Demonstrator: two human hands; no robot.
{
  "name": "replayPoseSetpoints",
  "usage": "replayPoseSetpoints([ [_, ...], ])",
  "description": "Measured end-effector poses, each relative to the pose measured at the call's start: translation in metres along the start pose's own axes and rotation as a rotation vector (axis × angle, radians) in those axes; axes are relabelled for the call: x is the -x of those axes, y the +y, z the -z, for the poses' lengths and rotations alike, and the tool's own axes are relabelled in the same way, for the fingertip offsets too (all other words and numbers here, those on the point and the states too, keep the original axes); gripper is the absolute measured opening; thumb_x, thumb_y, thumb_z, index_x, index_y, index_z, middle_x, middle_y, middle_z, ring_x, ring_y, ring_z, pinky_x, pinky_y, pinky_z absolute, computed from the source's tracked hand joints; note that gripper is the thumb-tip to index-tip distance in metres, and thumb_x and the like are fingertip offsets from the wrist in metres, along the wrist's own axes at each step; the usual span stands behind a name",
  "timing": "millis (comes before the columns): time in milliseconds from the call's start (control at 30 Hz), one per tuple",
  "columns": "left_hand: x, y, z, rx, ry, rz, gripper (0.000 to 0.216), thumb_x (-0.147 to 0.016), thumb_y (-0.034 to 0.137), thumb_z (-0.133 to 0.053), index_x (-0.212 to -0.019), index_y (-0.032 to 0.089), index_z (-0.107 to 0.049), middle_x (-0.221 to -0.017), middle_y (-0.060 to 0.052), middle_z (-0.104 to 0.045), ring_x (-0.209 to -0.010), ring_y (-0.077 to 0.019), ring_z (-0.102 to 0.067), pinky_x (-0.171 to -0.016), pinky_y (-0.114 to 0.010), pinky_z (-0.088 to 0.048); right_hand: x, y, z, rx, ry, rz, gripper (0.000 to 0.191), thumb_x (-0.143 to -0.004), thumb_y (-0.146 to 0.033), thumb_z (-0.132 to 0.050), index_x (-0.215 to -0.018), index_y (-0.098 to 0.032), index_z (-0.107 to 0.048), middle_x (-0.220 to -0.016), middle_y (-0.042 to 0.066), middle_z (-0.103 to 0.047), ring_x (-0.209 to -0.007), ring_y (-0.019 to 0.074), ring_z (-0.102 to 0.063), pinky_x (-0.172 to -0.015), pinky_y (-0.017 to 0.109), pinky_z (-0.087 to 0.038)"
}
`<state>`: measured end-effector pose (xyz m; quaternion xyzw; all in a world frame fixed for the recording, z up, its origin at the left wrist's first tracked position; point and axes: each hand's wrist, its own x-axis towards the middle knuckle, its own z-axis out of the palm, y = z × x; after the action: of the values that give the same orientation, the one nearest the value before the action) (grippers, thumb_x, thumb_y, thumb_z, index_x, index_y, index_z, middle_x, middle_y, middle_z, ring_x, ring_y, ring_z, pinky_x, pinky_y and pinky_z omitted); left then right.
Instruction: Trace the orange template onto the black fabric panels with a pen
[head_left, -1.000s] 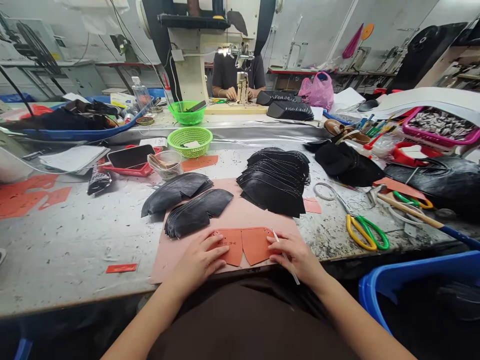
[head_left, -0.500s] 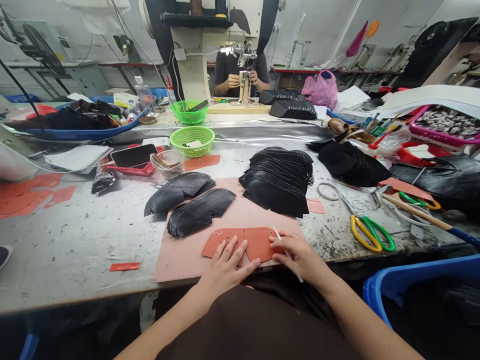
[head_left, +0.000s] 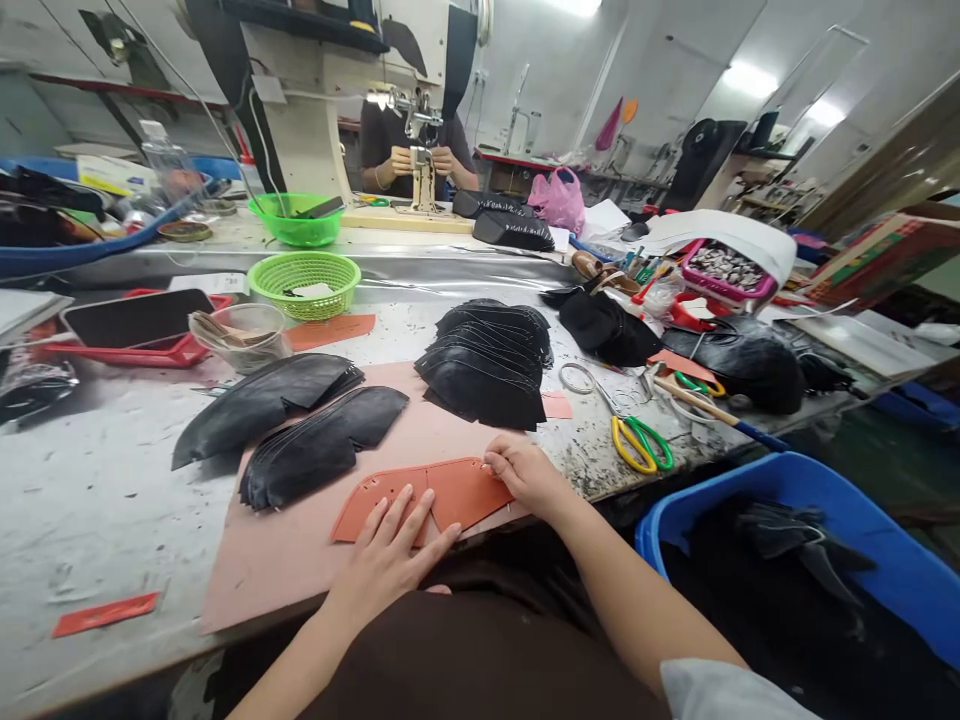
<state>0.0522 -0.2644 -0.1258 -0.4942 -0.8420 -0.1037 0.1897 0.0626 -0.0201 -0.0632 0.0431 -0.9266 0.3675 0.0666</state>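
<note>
My left hand [head_left: 397,540] lies with spread fingers on an orange-red template [head_left: 466,490], pressing it on a pink board [head_left: 247,570]. At the template's right end, my right hand [head_left: 529,475] is pinched closed near the upper edge. The thin white pen it holds is mostly hidden by the fingers. Slots and small holes mark the template's left part. Beyond it sit two stacks of cut black leather pieces, a nearer one [head_left: 322,450] and a farther one [head_left: 262,405]. A larger fanned pile of black pieces [head_left: 484,365] lies ahead of my right hand.
Scissors [head_left: 641,440] with yellow and green handles lie right of the board. A blue bin [head_left: 652,530] with black material stands below the table edge. Green baskets [head_left: 304,285], a phone [head_left: 139,325] and a clear cup [head_left: 240,335] are behind. A co-worker [head_left: 416,150] sits at a sewing machine.
The view has turned to the right. My right hand has closed more tightly and its fingers now meet at the template's upper right edge. My left hand stays on the template.
</note>
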Motion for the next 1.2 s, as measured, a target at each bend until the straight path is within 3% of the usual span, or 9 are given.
replayPoseSetpoints([
  [200,-0.004,0.003,0.006,0.039,-0.015,0.045,0.057,-0.077,0.07,-0.045,-0.127,0.043,-0.045,-0.132,-0.006,-0.048,-0.125,-0.0301,-0.037,-0.105,-0.043,-0.02,-0.008,-0.001,-0.005,-0.046,0.074,-0.057,0.019,-0.089,-0.027,-0.039,-0.075,-0.02,-0.05,-0.062,0.0,-0.056,-0.059,0.0142,-0.056,-0.06,0.024,-0.043],
  [367,-0.002,0.004,0.004,0.005,-0.025,0.024,0.058,-0.078,0.07,-0.043,-0.129,0.043,-0.042,-0.134,-0.007,-0.046,-0.126,-0.0314,-0.035,-0.105,-0.044,-0.018,-0.012,-0.008,-0.01,-0.093,-0.049,-0.03,0.019,-0.088,-0.026,-0.042,-0.072,-0.02,-0.05,-0.062,0.0,-0.06,-0.059,0.0137,-0.058,-0.062,0.025,-0.044],
  [533,0.001,0.005,-0.001,-0.02,0.015,0.0,0.054,-0.081,0.069,-0.038,-0.128,0.043,-0.042,-0.133,-0.008,-0.046,-0.126,-0.0302,-0.036,-0.104,-0.043,-0.016,-0.011,-0.004,-0.012,-0.195,-0.015,-0.154,0.021,-0.089,-0.032,-0.038,-0.074,-0.02,-0.048,-0.063,0.0,-0.058,-0.057,0.0132,-0.058,-0.056,0.023,-0.047],
  [667,0.002,0.003,-0.005,-0.036,0.051,-0.023,0.056,-0.081,0.069,-0.037,-0.13,0.042,-0.04,-0.133,-0.01,-0.046,-0.124,-0.0321,-0.037,-0.103,-0.044,-0.016,-0.01,-0.004,-0.008,-0.112,-0.05,-0.095,0.021,-0.089,-0.032,-0.039,-0.074,-0.02,-0.048,-0.063,-0.001,-0.057,-0.058,0.0133,-0.058,-0.059,0.024,-0.046],
  [800,0.002,0.001,-0.003,-0.082,0.042,-0.06,0.06,-0.082,0.069,-0.036,-0.135,0.041,-0.033,-0.132,-0.011,-0.046,-0.122,-0.0326,-0.038,-0.102,-0.044,-0.016,-0.016,-0.02,-0.011,-0.049,0.005,-0.052,0.023,-0.09,-0.031,-0.037,-0.075,-0.02,-0.051,-0.06,-0.001,-0.055,-0.057,0.0132,-0.056,-0.058,0.023,-0.045],
  [967,0.0,0.001,0.005,-0.107,0.022,-0.084,0.071,-0.081,0.069,-0.039,-0.141,0.036,-0.018,-0.129,-0.014,-0.047,-0.121,-0.0347,-0.037,-0.099,-0.046,-0.021,-0.034,-0.057,-0.045,-0.149,-0.201,0.188,0.02,-0.09,-0.025,-0.041,-0.086,-0.018,-0.059,-0.083,0.004,-0.064,-0.076,0.0147,-0.06,-0.07,0.024,-0.045],
  [1067,0.0,0.0,0.008,-0.101,-0.018,-0.085,0.074,-0.081,0.065,-0.045,-0.141,0.036,-0.015,-0.129,-0.014,-0.046,-0.122,-0.0368,-0.035,-0.096,-0.048,-0.028,-0.045,-0.073,-0.064,-0.049,-0.283,0.202,0.019,-0.09,-0.023,-0.043,-0.086,-0.018,-0.061,-0.084,0.005,-0.065,-0.08,0.016,-0.059,-0.074,0.025,-0.044],
  [1200,0.001,0.004,0.009,-0.083,-0.073,-0.08,0.07,-0.082,0.056,-0.052,-0.14,0.039,-0.016,-0.129,-0.011,-0.046,-0.121,-0.0359,-0.035,-0.096,-0.049,-0.032,-0.053,-0.079,-0.068,0.066,-0.319,0.2,0.018,-0.09,-0.023,-0.045,-0.083,-0.018,-0.061,-0.081,0.004,-0.064,-0.077,0.0159,-0.058,-0.071,0.025,-0.043],
])
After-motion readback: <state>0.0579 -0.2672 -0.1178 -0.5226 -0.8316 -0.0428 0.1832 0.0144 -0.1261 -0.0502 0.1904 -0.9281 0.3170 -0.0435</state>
